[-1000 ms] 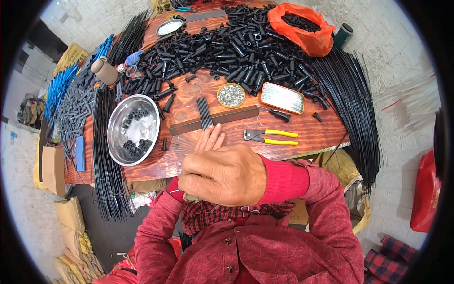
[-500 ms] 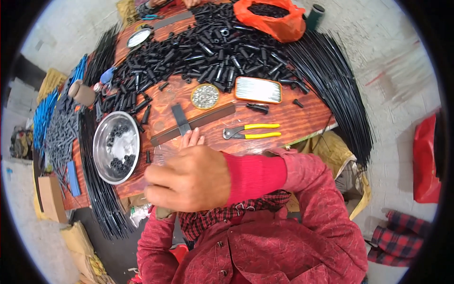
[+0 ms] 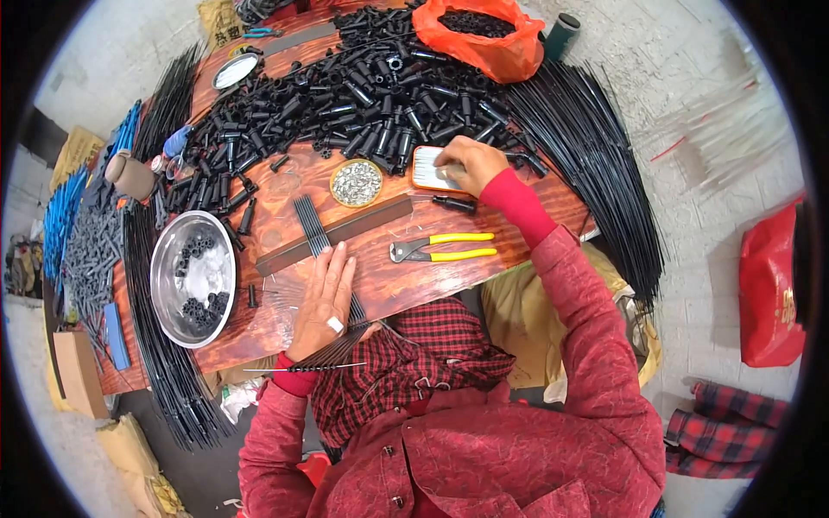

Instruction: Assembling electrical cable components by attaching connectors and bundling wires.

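Observation:
My left hand (image 3: 324, 302), a small white patch on its back, lies with fingers stretched flat over a row of thin black rods (image 3: 312, 223). Those rods rest across a long brown bar (image 3: 371, 223) and run back under my palm toward my lap. A thin metal wire (image 3: 345, 365) crosses near my left wrist. Farther right, my right hand (image 3: 473, 164) dips with fingers drawn together into an orange-rimmed tray (image 3: 425, 182) of thin pale pins; what its fingertips pinch is hidden. Yellow-handled pliers (image 3: 445, 248) sit in front of the bar.
A heap of black tubular parts (image 3: 345, 104) covers the back. Around it are a round dish of small metal pieces (image 3: 356, 183), a metal bowl with black rings (image 3: 193, 278), an orange bag (image 3: 518, 52), and long black rod bundles (image 3: 596, 164) overhanging the table's right edge.
My right hand has gone from in front of my left hand up and right to the orange-rimmed tray. My left hand, mostly covered before, now shows on the black rods.

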A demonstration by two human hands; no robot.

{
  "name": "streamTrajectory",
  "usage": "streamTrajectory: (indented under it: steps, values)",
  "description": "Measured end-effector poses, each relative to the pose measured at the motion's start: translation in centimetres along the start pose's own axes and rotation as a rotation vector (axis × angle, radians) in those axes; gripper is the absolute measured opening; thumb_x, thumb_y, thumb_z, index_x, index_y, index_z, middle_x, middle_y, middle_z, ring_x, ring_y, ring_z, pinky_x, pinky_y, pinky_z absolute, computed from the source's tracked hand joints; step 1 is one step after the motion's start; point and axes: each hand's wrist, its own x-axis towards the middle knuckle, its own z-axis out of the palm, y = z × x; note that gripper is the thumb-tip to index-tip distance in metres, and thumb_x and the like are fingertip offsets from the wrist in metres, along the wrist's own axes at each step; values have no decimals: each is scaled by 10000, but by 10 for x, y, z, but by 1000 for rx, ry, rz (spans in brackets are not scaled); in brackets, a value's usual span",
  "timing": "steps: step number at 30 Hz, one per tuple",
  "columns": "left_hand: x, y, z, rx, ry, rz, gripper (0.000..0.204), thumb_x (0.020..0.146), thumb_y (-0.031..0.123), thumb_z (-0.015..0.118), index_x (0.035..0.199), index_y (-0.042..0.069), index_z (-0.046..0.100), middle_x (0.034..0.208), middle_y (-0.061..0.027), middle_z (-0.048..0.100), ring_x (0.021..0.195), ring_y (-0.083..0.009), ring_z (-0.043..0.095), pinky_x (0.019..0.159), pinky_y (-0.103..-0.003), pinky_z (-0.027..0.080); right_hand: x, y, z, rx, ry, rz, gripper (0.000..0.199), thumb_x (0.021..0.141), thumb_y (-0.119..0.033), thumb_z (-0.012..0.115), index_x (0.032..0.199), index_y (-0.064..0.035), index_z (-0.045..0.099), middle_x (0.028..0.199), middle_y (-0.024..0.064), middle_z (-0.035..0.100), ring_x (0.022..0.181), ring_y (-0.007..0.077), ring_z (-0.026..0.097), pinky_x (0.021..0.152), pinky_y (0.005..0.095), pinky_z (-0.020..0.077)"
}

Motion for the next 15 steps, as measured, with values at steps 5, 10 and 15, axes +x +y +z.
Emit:
streamTrajectory:
  steps: [5,10,15]
  values:
    - [-2,1,-1,-9,12,1,968,780,553,693,1436,-74,354,1542,-242,283,1412,-439,288,1157,-503,277,8,-11,4,-48,-23,57,91,788,-115,680,874,-89,695,883,68,651,813,263,659,720,376,517]
    - [-1,1,0,9,23,5,990,761,572,699,1434,-71,363,1541,-244,285,1406,-442,299,1154,-505,280,13,2,-1,299,37,249,70,801,-97,677,859,-61,694,830,30,644,716,142,623,652,292,479]
    - [-10,-10,8,21,14,-5,1018,732,509,758,1465,-45,318,1566,-228,236,1436,-437,233,1176,-506,240,20,7,-11,447,-66,352,61,844,-62,658,898,-50,683,832,-8,630,706,58,550,646,237,455]
